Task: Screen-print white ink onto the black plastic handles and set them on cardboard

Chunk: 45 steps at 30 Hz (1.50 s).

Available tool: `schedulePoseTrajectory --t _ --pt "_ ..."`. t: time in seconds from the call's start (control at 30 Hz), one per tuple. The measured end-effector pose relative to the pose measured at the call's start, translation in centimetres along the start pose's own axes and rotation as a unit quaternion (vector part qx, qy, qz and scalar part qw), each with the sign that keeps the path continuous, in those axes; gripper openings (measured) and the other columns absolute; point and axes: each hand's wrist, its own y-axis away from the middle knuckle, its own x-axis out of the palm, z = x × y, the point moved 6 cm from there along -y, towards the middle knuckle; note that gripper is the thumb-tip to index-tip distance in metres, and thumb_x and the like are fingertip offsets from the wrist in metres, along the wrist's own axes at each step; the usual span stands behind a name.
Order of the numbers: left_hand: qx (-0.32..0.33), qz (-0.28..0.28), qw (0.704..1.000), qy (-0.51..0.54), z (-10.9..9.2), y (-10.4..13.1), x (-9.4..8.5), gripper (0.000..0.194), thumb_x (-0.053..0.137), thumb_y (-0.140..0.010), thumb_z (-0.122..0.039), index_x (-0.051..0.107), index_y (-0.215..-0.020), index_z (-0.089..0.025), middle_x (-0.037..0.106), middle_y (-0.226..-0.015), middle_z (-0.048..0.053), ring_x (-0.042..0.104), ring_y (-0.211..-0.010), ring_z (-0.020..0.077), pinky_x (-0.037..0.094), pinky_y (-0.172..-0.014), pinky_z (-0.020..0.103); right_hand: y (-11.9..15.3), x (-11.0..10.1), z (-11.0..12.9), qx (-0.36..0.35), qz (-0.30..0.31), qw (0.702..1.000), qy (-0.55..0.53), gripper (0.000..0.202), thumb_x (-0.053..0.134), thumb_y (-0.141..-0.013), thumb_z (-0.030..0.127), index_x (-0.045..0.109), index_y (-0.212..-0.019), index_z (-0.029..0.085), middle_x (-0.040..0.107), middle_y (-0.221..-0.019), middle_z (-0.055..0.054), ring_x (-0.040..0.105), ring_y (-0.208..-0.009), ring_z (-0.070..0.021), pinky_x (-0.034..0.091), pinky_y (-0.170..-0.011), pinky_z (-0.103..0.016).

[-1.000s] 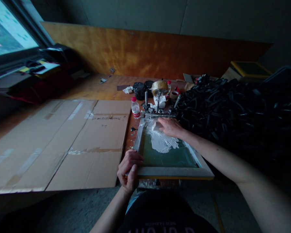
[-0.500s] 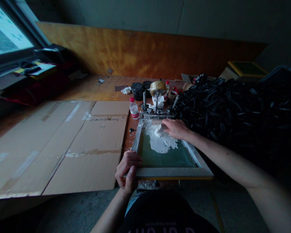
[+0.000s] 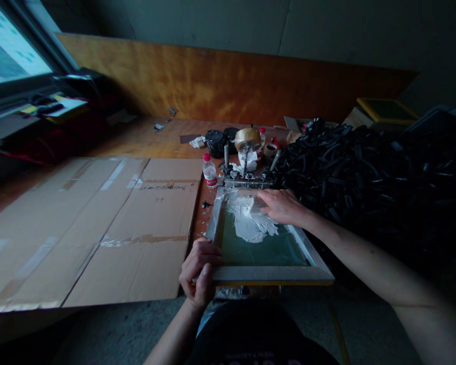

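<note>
A screen printing frame [image 3: 266, 274] with a green mesh [image 3: 264, 256] lies before me. White ink [image 3: 250, 229] is smeared thickly over the far half of the mesh. My left hand [image 3: 202, 268] is closed round the frame's near left corner, thumb on the near side. At the far end of the mesh my right hand [image 3: 283, 205] grips a squeegee [image 3: 255, 205], its blade in the ink and partly hidden by the fingers. Behind the frame is a metal hinge clamp [image 3: 247, 182] with upright posts.
Flattened cardboard [image 3: 148, 218] covers the table on the left. A red-capped bottle [image 3: 210, 172], black tubs [image 3: 215, 142] and a tape roll [image 3: 248, 139] stand beyond the frame. A heap of black strips [image 3: 338, 167] fills the right side.
My right hand and the squeegee have shifted slightly right and toward me at the far end of the mesh. My left hand keeps its hold on the corner.
</note>
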Motion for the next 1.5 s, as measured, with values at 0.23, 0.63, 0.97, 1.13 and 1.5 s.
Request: schedulePoseTrajectory --t 0.23,0.63,0.97,1.13,1.5 --pt "0.004 0.000 1.000 0.005 0.0 0.0 0.0 0.025 0.044 -0.089 -0.019 0.066 -0.078 -0.017 0.065 -0.076 0.004 0.061 -0.073 0.0184 0.044 -0.084 0.046 -0.2 -0.6 -0.8 0.012 0.003 1.000 -0.023 0.019 0.061 -0.084 0.022 0.057 -0.103 0.021 0.068 -0.111 -0.004 0.063 -0.097 -0.0221 0.036 -0.067 -0.029" --pt "-0.002 0.007 1.000 -0.004 -0.1 -0.1 0.0 0.025 0.044 -0.090 -0.021 0.066 -0.078 -0.017 0.065 -0.076 0.004 0.061 -0.073 0.0181 0.045 -0.085 0.045 0.3 1.3 -1.4 -0.015 -0.051 0.996 -0.078 0.014 0.061 -0.084 0.016 0.055 -0.096 0.021 0.065 -0.106 -0.003 0.061 -0.090 -0.0180 0.033 -0.066 -0.026" --pt "-0.007 -0.006 1.000 -0.003 0.0 0.3 0.0 0.026 0.044 -0.090 -0.021 0.066 -0.076 -0.017 0.064 -0.074 0.004 0.061 -0.072 0.0180 0.045 -0.084 0.045 1.3 2.5 -5.6 -0.011 -0.043 0.984 -0.170 0.015 0.062 -0.079 0.010 0.052 -0.081 0.020 0.060 -0.089 0.002 0.058 -0.081 -0.0141 0.032 -0.064 -0.022" --pt "-0.008 -0.002 1.000 -0.012 -0.1 0.1 0.0 0.027 0.043 -0.090 -0.021 0.066 -0.076 -0.018 0.064 -0.075 0.004 0.061 -0.072 0.0184 0.046 -0.084 0.045 -0.2 2.0 -3.1 -0.035 -0.058 0.988 -0.135 0.014 0.064 -0.081 0.015 0.054 -0.088 0.021 0.064 -0.095 0.000 0.060 -0.086 -0.0162 0.034 -0.067 -0.024" --pt "-0.016 0.001 1.000 -0.004 0.0 0.4 0.0 0.026 0.044 -0.089 -0.018 0.067 -0.078 -0.017 0.064 -0.077 0.004 0.061 -0.075 0.0186 0.044 -0.088 0.046 -0.4 0.7 -0.8 -0.006 -0.014 0.999 -0.040 0.018 0.061 -0.085 0.020 0.057 -0.102 0.022 0.067 -0.112 -0.003 0.063 -0.098 -0.0201 0.038 -0.069 -0.027"
